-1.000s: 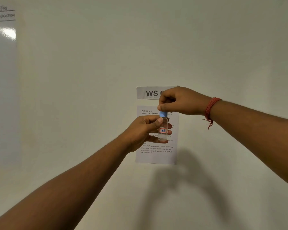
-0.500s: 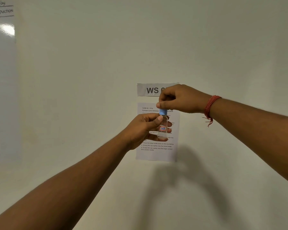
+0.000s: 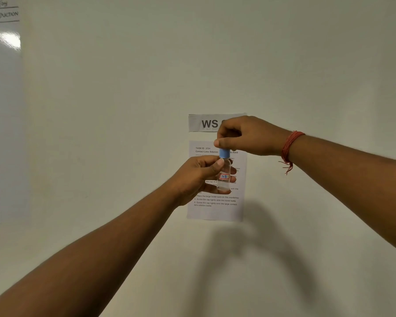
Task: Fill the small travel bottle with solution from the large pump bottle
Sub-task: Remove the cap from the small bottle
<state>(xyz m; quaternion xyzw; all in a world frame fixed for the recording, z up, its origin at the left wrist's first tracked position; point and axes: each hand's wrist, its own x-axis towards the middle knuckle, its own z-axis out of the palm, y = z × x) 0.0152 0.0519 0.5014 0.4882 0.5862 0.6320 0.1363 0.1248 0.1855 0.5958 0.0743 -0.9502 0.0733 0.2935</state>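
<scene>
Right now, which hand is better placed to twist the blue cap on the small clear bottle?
Right. The right hand already pinches the blue cap from above, while the left hand grips the small clear bottle labelled 17B upright around its body, so it is probably best used to steady it.

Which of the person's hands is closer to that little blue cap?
Right. The right hand pinches the blue cap from above; the left hand grips the small bottle just below it.
</scene>
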